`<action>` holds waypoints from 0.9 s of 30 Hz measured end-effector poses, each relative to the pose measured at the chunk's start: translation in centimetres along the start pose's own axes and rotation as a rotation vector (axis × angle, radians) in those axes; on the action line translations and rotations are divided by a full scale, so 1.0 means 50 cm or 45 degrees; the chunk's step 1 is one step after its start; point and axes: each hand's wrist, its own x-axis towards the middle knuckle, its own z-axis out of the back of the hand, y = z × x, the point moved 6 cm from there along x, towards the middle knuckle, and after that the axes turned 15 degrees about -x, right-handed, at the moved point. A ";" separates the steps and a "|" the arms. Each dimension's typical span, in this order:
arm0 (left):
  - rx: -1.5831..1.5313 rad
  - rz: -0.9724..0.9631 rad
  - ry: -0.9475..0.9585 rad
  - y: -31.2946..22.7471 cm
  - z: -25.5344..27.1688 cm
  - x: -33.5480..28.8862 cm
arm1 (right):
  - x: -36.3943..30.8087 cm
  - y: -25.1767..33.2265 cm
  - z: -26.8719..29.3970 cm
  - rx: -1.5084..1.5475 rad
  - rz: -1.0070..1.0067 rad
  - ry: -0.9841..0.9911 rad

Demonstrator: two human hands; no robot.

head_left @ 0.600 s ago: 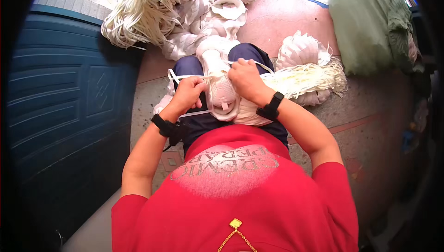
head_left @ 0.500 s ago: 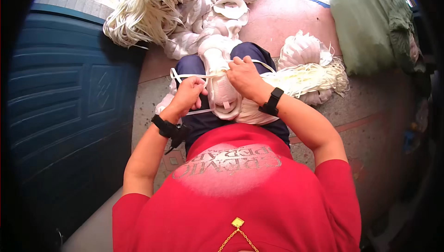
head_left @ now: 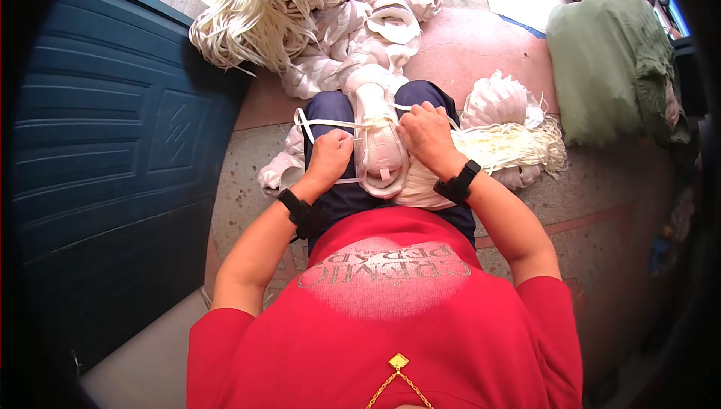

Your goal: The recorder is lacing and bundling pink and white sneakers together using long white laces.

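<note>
A pale pinkish-white shoe upper (head_left: 381, 150) lies lengthwise between my knees, its heel opening toward me. A flat white shoelace (head_left: 327, 122) runs through it and loops out over my left thigh. Beside the upper, on its left, my left hand (head_left: 331, 156) is closed in a fist; the lace runs close by, but the curled fingers hide what they hold. At the upper's right edge my right hand (head_left: 428, 135) pinches a lace, with part of that lace stretching behind the knuckles over my right knee.
More shoe uppers (head_left: 353, 30) lie heaped beyond my knees, beside a thick bundle of cream laces (head_left: 251, 22). Another lace bundle (head_left: 518, 146) rests at my right thigh. A green sack (head_left: 608, 71) stands far right; a blue panelled door (head_left: 113, 116) borders the left.
The whole view has shifted, so everything sits farther right in the picture. My left fingers have curled tighter into a fist. My right hand has moved slightly away from the upper's middle.
</note>
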 end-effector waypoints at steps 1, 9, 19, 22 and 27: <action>0.011 0.015 -0.009 0.002 0.000 0.000 | 0.000 -0.001 -0.003 0.004 -0.017 0.028; 0.323 -0.365 -0.034 -0.032 -0.040 -0.001 | -0.001 0.002 -0.007 -0.032 -0.017 0.028; 0.725 -0.382 0.014 -0.072 -0.041 -0.039 | -0.021 0.021 0.015 -0.105 0.044 0.054; 0.636 -0.315 0.019 -0.060 -0.047 -0.034 | -0.023 0.011 -0.008 -0.143 0.030 0.204; 0.302 -0.299 0.056 -0.059 -0.040 -0.021 | -0.021 0.001 -0.044 0.046 0.009 0.260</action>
